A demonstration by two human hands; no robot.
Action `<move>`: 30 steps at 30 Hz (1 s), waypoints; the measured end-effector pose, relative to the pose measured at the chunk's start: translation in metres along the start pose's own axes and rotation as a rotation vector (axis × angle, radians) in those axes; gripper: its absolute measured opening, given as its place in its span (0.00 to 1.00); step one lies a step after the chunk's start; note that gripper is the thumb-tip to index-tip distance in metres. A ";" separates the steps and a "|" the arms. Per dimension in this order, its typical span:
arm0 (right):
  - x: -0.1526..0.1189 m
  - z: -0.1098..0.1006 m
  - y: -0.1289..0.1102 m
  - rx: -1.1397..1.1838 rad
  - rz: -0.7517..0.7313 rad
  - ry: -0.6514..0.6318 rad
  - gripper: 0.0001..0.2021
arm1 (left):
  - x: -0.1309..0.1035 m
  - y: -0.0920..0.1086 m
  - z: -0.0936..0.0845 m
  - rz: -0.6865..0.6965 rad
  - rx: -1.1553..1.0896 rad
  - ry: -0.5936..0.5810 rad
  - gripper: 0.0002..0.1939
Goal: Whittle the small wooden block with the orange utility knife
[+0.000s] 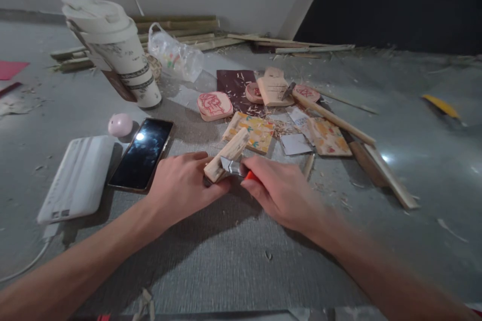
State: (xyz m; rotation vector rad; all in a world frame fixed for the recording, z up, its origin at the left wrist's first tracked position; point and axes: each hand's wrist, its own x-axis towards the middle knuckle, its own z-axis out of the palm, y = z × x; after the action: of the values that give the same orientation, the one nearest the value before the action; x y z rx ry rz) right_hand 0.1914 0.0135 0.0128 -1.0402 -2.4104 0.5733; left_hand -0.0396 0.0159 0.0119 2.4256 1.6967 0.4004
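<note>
My left hand [184, 180] is closed round the near end of a short wooden stick [230, 153], which slants away from me and up to the right. In my right hand [280, 188] is a utility knife [234, 166] with a red-orange handle, most of it hidden by my fingers. Its metal blade end lies against the near part of the stick. Just past the stick is a square piece with a yellow leaf pattern [259, 133]. A wooden piece with a red drawing [214, 105] lies behind that.
Left of my hands are a black phone [143, 155], a white power bank [77, 178] with a cable, a pink case [120, 124] and a tall white cup [113, 50]. A hammer [331, 118], wood strips and shavings lie to the right, with a yellow cutter [441, 106] beyond.
</note>
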 end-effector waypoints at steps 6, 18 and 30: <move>-0.001 0.002 -0.006 0.044 -0.065 -0.067 0.16 | 0.000 -0.002 -0.001 -0.017 0.007 -0.086 0.16; -0.001 0.005 -0.008 0.041 -0.095 -0.041 0.16 | -0.002 -0.004 0.000 0.053 0.026 -0.037 0.11; -0.002 0.003 -0.007 0.065 -0.076 -0.047 0.14 | -0.002 -0.005 0.002 0.046 0.010 -0.078 0.12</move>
State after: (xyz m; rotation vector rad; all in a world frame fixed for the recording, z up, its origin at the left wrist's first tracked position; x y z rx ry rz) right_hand 0.1870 0.0073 0.0132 -0.9136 -2.4433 0.6515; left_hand -0.0442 0.0163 0.0082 2.4575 1.6174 0.3002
